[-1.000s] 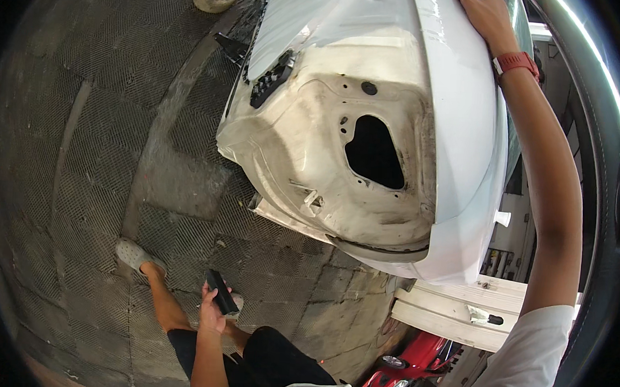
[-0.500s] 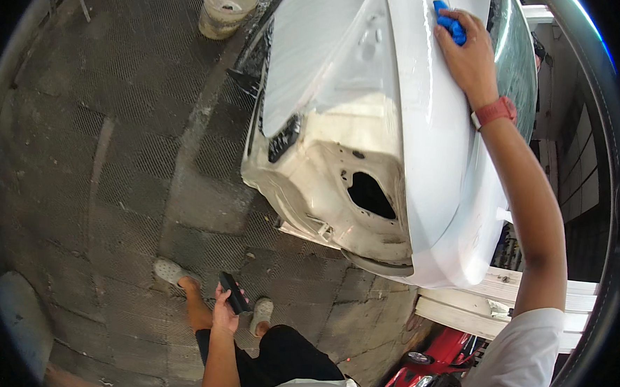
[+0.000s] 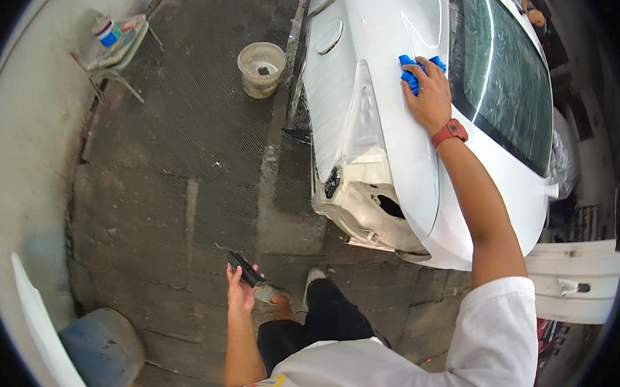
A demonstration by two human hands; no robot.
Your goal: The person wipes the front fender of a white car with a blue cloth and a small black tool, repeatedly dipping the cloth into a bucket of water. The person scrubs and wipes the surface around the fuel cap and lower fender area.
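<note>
My right hand (image 3: 427, 94) presses a crumpled blue cloth (image 3: 411, 78) against the white car's rear side panel (image 3: 391, 121), beside the lower corner of the rear window (image 3: 501, 84). Its fingers are bent over the cloth, which shows at both sides of them. Low in the view, away from the car, my left hand (image 3: 239, 291) grips a black rectangular block (image 3: 245, 268), perhaps a sanding block. Below the panel is a cream-coloured light recess (image 3: 362, 207) with a dark hole in it.
A dirty white bucket (image 3: 260, 86) stands on the dark tiled floor left of the car. A stool (image 3: 124, 54) with a paint can (image 3: 107, 32) is by the wall. At lower left stands a blue-grey drum (image 3: 102, 351); white panels (image 3: 575, 281) lie right of the car.
The view has shifted and takes in more of the car, the stool and the wall. The blue cloth looks more spread under my right hand. My left hand has tilted the black block.
</note>
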